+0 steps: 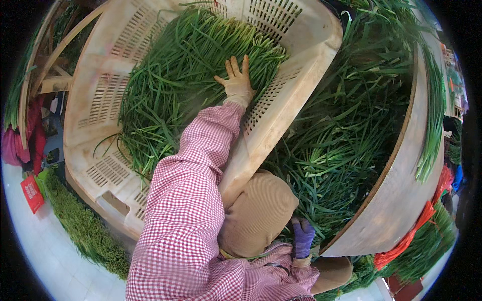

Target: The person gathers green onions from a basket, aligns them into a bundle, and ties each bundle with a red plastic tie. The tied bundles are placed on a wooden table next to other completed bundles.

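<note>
My left hand (237, 81), in a pale glove, lies spread over long green leafy stalks (180, 75), probably garlic chives, heaped in a large off-white plastic basket (278, 116). Its fingers are apart, near the pale cut ends by the basket's right wall. My right hand (302, 237), in a purple glove, is low beside my knee, at the lower edge of a second heap of loose green stalks (324, 161). Its fingertips are partly hidden, and whether it holds anything cannot be told.
A board with a brown edge (403, 210) bounds the loose heap on the right, with a bundle of stalks (429, 143) lying on it. Red plastic ties (406, 237) hang at its lower right. More greens (83, 225) lie on the pale tiled floor at left, near a red packet (32, 193).
</note>
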Tool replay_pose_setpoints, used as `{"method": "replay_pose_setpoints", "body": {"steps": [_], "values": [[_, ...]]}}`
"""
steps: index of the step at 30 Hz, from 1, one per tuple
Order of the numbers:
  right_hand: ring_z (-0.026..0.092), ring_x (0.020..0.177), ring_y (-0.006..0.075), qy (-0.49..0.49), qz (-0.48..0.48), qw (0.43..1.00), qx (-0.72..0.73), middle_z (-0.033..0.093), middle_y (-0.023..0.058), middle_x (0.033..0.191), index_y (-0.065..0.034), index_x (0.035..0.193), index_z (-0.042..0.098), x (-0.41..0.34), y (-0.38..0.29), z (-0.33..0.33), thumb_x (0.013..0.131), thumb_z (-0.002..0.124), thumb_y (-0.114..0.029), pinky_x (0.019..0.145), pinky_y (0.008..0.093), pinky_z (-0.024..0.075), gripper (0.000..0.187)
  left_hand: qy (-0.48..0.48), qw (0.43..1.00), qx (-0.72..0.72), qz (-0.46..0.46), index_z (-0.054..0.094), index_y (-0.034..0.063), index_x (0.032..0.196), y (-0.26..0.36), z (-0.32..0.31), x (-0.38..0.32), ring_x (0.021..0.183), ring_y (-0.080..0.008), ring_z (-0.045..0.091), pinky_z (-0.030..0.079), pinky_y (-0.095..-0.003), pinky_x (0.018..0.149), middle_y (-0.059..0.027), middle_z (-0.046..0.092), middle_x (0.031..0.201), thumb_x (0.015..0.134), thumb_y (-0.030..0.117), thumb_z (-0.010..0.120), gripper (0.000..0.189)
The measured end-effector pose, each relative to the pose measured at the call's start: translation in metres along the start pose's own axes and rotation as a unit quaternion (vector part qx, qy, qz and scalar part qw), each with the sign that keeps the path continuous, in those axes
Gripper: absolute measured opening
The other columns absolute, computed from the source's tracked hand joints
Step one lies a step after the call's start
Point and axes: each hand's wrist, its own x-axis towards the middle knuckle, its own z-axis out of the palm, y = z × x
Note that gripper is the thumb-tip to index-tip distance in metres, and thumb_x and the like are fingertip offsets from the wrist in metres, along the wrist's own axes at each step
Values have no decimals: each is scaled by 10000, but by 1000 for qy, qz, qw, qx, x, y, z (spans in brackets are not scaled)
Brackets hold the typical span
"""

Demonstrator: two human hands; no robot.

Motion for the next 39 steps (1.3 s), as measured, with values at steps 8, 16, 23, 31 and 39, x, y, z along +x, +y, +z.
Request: {"method": "replay_pose_setpoints", "body": {"steps": [8, 16, 23, 31, 39], "values": [[608, 857, 314, -18, -130, 958, -254, 596, 105, 1001, -181, 1104, 601, 3, 17, -1, 803, 669, -177, 742, 429, 496, 309, 16, 999, 16, -27, -66, 262, 1521, 10, 11, 7, 1453, -349, 64, 228, -720, 1006, -128, 1, 1589, 852, 152, 651, 987], [558, 662, 186, 36, -176, 968, -178, 622, 68, 772, -29, 957, 661, 6, 5, 0, 852, 645, -189, 598, 331, 462, 192, 78, 997, -17, -9, 8, 282, 1519, 3, 17, 15, 1394, -364, 243, 461, -576, 857, -127, 151, 1558, 661, 232, 820, 1182], [614, 809, 272, 24, -85, 989, -117, 637, 91, 926, -109, 994, 646, 3, 12, 6, 801, 669, -155, 691, 390, 499, 200, 21, 985, -169, 32, 56, 308, 1510, -42, -30, 18, 1283, -297, 437, 510, -438, 904, -104, 367, 1464, 712, 114, 789, 1101], [524, 645, 99, 57, -97, 990, -80, 641, 62, 744, 44, 956, 680, 5, 3, 5, 885, 641, -184, 603, 263, 444, 241, 4, 863, -501, 55, 184, 235, 1519, -114, -34, 36, 985, -315, 633, 497, -366, 826, -157, 558, 1307, 786, 46, 646, 886], [631, 862, 328, -37, -89, 982, -162, 645, 141, 946, -95, 1001, 653, 0, -36, -11, 833, 607, -217, 718, 421, 512, 213, -50, 725, -682, 81, 561, 42, 1230, -151, -45, 7, 923, -188, 599, 491, -326, 804, -65, 620, 1081, 784, 220, 760, 520]]}}
